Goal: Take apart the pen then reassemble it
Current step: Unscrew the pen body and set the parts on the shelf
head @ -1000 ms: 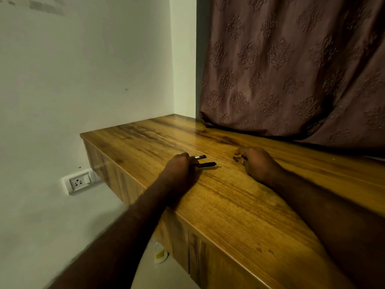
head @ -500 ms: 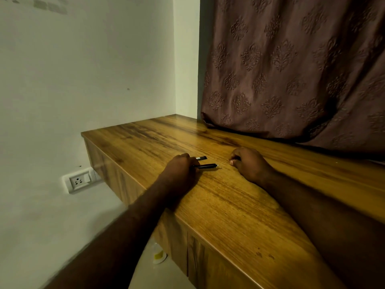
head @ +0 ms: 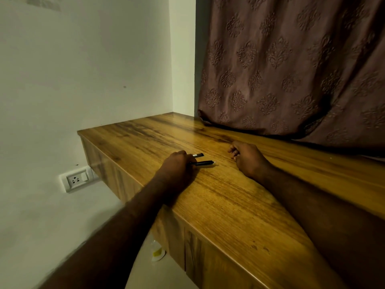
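My left hand [head: 177, 165] rests on the wooden desk [head: 239, 205], its fingers closed on the rear end of a thin black pen body [head: 203, 163] whose pale tip points right. A shorter black pen piece [head: 199, 155] lies just beyond it, next to the same fingers. About a hand's width to the right, my right hand [head: 249, 158] is curled into a loose fist with the fingertips pinched together. The small dark pen part it covered is hidden inside the fingers.
A patterned brown curtain [head: 291, 69] hangs down onto the back of the desk. The desk's left edge drops off beside a white wall with a socket [head: 76, 180]. A small white and yellow object [head: 157, 252] lies on the floor below.
My right hand closed over the small dark part that lay at its fingertips, then drew slightly right and up. The left hand and the two pen pieces stayed in place.
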Tool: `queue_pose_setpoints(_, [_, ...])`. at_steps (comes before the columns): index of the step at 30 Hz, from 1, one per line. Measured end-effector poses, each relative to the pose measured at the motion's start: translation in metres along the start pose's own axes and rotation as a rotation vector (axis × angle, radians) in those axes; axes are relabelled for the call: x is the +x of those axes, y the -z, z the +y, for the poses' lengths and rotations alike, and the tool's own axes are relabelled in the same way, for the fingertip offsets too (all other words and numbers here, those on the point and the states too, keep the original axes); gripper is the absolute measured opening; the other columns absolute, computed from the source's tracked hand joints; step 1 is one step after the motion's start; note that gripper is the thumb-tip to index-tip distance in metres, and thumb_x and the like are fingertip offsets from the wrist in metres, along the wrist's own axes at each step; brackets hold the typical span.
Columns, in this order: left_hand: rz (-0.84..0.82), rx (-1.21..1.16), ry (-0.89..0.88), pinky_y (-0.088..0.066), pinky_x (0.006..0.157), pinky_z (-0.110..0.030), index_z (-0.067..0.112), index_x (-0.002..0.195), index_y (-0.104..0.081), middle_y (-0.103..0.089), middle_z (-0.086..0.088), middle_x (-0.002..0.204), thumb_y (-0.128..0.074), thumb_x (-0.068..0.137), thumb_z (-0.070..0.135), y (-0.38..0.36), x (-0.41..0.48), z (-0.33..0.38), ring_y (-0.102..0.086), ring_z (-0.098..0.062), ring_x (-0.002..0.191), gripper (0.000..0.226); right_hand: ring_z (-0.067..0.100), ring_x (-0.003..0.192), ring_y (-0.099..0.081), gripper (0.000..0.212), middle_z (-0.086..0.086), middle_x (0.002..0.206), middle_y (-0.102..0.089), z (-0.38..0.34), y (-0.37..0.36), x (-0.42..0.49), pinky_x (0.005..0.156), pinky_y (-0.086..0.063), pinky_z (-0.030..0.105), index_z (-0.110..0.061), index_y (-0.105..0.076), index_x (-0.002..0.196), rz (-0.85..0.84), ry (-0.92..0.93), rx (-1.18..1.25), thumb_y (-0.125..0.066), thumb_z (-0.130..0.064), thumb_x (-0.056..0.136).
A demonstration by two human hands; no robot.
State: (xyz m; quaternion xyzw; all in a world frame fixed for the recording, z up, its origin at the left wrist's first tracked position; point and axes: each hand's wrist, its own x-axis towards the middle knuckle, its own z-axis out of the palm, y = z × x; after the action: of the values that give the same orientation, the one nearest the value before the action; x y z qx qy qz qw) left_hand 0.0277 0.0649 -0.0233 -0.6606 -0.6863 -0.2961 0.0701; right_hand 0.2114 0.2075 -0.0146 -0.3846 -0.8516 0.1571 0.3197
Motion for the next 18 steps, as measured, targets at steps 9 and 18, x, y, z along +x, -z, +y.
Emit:
queue_pose_setpoints(9, [0.005,0.009,0.006,-0.049,0.074,-0.034,0.015,0.104,-0.067,-0.061,-0.01,0.098,-0.057,0.088,0.027,-0.001,0.001,-0.002,-0.057,-0.022,0.087,0.022,0.021,0.086,-0.058,0.044,0.004,0.095,-0.06,0.003,-0.001,0.001,0.069,-0.051,0.033,-0.02,-0.06,0.113,-0.051,-0.018,0.046,-0.047,0.009,0.082])
queue_pose_setpoints(18, [0.023,-0.018,-0.005,-0.045,0.07,-0.031,0.015,0.101,-0.065,-0.063,-0.009,0.096,-0.059,0.087,0.028,-0.001,0.0,-0.002,-0.053,-0.016,0.08,0.02,0.008,0.063,-0.056,0.007,-0.002,0.073,-0.063,-0.007,0.01,-0.02,0.059,-0.043,0.024,-0.012,-0.067,0.083,0.185,-0.037,0.322,-0.063,-0.015,0.088])
